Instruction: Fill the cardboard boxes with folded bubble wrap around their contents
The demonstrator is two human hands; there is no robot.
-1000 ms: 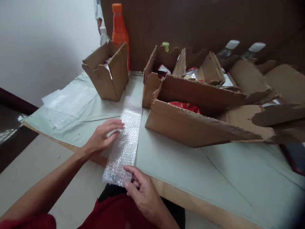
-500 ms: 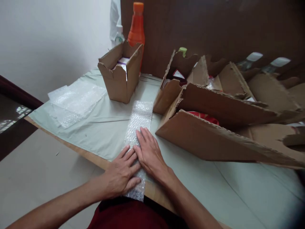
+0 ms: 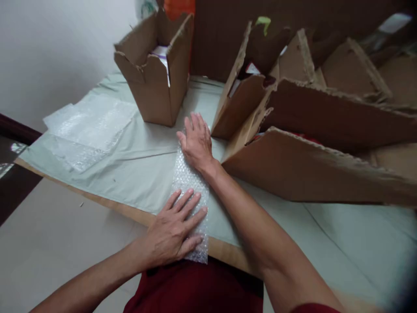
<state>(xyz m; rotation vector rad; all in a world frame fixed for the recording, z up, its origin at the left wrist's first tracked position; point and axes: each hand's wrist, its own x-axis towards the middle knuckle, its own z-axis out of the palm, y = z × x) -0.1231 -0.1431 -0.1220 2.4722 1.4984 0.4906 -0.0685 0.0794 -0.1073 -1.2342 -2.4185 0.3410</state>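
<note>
A long, narrow strip of bubble wrap (image 3: 190,178) lies flat on the cloth-covered table, its near end hanging over the front edge by my lap. My left hand (image 3: 177,228) rests palm down on the near part, fingers spread. Farther up, my right hand (image 3: 197,143) is pressed flat over the far end, fingers stretched out and the thumb apart. The hand covers much of that end.
More bubble wrap sheets (image 3: 93,126) lie on the left of the table (image 3: 143,174). A tall cardboard box (image 3: 153,95) with small packs stands behind the strip. Larger cardboard bins (image 3: 309,169) fill the right side. An orange bottle (image 3: 179,6) is partly visible behind.
My right hand has slid away from me along the bubble wrap to its far end. The left hand stays near the front edge. The camera view has tipped down and closer.
</note>
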